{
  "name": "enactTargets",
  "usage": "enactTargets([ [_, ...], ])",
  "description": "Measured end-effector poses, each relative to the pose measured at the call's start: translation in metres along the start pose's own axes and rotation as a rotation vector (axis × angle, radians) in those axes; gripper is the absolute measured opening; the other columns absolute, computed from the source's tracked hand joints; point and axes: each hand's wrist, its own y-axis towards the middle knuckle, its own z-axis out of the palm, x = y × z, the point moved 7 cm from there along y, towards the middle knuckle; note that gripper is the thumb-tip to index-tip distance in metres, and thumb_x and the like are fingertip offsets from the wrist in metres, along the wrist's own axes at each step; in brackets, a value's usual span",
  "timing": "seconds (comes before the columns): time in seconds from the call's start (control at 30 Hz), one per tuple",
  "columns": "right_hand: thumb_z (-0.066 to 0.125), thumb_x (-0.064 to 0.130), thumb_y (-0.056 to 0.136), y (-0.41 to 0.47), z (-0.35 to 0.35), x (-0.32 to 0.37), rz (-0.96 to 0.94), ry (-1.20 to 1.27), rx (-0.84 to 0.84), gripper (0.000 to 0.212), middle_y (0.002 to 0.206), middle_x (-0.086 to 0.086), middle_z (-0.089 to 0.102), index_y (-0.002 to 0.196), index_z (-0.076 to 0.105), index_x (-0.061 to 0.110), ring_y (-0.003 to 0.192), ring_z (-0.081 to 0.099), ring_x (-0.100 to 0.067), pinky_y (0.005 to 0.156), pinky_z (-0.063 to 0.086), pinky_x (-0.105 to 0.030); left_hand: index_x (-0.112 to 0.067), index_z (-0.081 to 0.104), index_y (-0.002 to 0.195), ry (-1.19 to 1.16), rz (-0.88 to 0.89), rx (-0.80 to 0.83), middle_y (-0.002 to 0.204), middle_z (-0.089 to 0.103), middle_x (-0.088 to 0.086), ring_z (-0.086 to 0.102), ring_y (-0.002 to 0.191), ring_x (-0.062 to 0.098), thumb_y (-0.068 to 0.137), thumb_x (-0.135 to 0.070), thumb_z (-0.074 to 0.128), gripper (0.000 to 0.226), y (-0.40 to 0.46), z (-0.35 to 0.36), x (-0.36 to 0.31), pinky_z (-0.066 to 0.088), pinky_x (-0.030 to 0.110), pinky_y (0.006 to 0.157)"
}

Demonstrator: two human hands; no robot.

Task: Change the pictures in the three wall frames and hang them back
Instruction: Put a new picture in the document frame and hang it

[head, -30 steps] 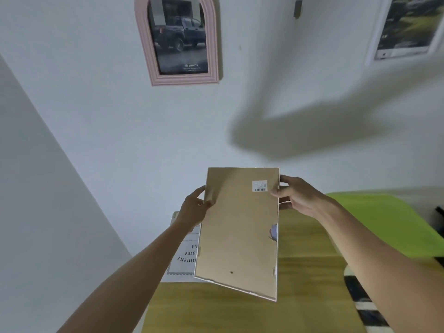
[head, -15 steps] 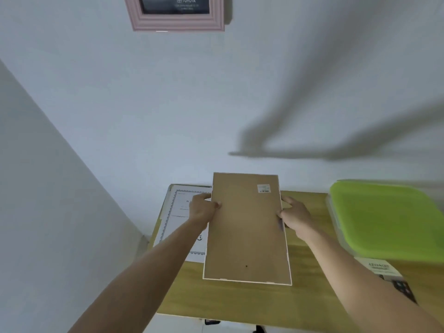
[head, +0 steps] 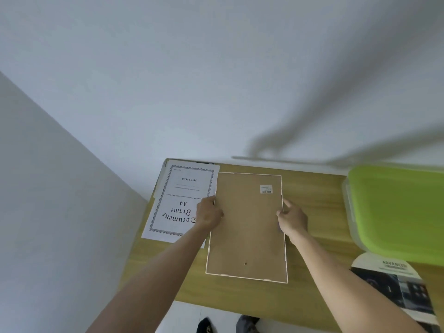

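A white-edged picture frame [head: 247,227] lies face down on the wooden table [head: 312,212], its brown backing board up with a small barcode sticker near the top right. My left hand [head: 209,215] grips its left edge about halfway up. My right hand [head: 292,218] grips the right edge at the same height. An arch-shaped printed picture [head: 394,282] lies at the table's right front.
A white "Document Frame A4" insert sheet [head: 177,200] lies left of the frame, partly under my left hand. A lime-green lidded plastic box [head: 396,207] stands at the right. White walls rise behind and to the left. Shoes [head: 228,324] show below the table's front edge.
I have lowered the frame from mid-air onto the table, where it now lies flat. My view has tipped down, so the wall frames have left the picture.
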Motion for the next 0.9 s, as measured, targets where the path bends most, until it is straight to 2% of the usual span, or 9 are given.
enactTargets([
  [0.1,0.052,0.01,0.095,0.013,0.009,-0.012,0.024,-0.02,-0.005,0.045,0.098,-0.005,0.074,0.136,0.058,0.027,0.08,0.068,-0.025,0.072,0.055,-0.032,0.001,0.066,0.085,0.035,-0.005,-0.011,0.088,0.07,0.016,0.053,0.068,0.022,0.064,0.004,0.052,0.026,0.008,0.01,0.007,0.046,0.028,0.057],
  [0.17,0.052,0.01,0.094,0.018,0.013,-0.014,0.015,-0.043,-0.013,0.043,0.097,-0.004,0.073,0.132,0.062,0.027,0.079,0.067,-0.025,0.072,0.056,-0.032,0.004,0.064,0.085,0.09,0.004,-0.012,0.082,0.066,0.016,0.05,0.069,0.023,0.066,0.005,0.053,0.021,0.011,0.015,0.01,0.043,0.029,0.057],
  [0.23,0.052,0.009,0.093,0.021,0.014,-0.013,-0.01,-0.077,-0.026,0.041,0.093,-0.001,0.072,0.128,0.064,0.027,0.074,0.064,-0.023,0.064,0.052,-0.029,0.006,0.06,0.081,0.169,0.023,-0.017,0.078,0.056,0.013,0.047,0.071,0.025,0.068,0.005,0.055,0.014,0.013,0.02,0.012,0.04,0.031,0.06],
  [0.33,0.052,0.012,0.093,0.023,0.015,-0.012,-0.012,-0.167,-0.029,0.037,0.097,-0.002,0.072,0.122,0.066,0.03,0.079,0.063,-0.026,0.064,0.048,-0.029,-0.003,0.055,0.071,0.249,0.071,-0.029,0.085,0.05,0.011,0.042,0.078,0.023,0.07,0.006,0.056,0.009,0.014,0.024,0.013,0.036,0.032,0.067],
  [0.5,0.054,0.018,0.091,0.018,0.013,-0.015,-0.002,-0.194,-0.025,0.037,0.104,-0.004,0.072,0.126,0.062,0.027,0.098,0.065,-0.03,0.077,0.055,-0.036,0.003,0.056,0.087,0.291,0.126,0.028,0.104,0.055,0.014,0.053,0.091,0.029,0.071,0.002,0.055,0.016,0.013,0.024,0.019,0.042,0.031,0.072],
  [0.6,0.056,0.024,0.092,0.002,0.008,-0.016,-0.037,-0.3,-0.058,0.023,0.114,-0.002,0.064,0.114,0.06,0.025,0.105,0.062,-0.027,0.081,0.052,-0.036,-0.004,0.051,0.124,0.458,0.202,0.13,0.136,0.043,0.011,0.048,0.12,0.028,0.078,-0.013,0.067,0.05,0.004,0.026,0.017,0.046,0.034,0.091],
  [0.7,0.054,0.031,0.094,-0.017,0.01,-0.026,-0.049,-0.464,-0.059,0.016,0.113,-0.003,0.058,0.104,0.065,0.025,0.1,0.063,-0.027,0.078,0.051,-0.034,-0.009,0.02,0.149,0.741,0.327,0.269,0.161,0.007,0.013,0.017,0.146,0.03,0.077,-0.031,0.078,0.095,-0.012,0.036,0.018,0.039,0.045,0.109],
  [0.8,0.054,0.031,0.094,-0.03,0.017,-0.025,-0.064,-0.528,-0.07,0.017,0.111,-0.006,0.059,0.102,0.066,0.022,0.099,0.062,-0.029,0.075,0.048,-0.034,-0.004,-0.01,0.153,0.88,0.355,0.4,0.16,-0.024,0.014,-0.011,0.15,0.028,0.071,-0.043,0.083,0.131,-0.025,0.044,0.029,0.025,0.047,0.118],
  [0.9,0.055,0.029,0.092,-0.035,0.024,-0.024,0.01,-0.497,-0.085,0.02,0.11,-0.01,0.06,0.098,0.069,0.017,0.097,0.063,-0.034,0.072,0.047,-0.033,-0.002,-0.025,0.148,0.914,0.351,0.505,0.155,-0.034,0.012,-0.025,0.146,0.025,0.065,-0.045,0.086,0.145,-0.029,0.049,0.042,0.019,0.047,0.121],
])
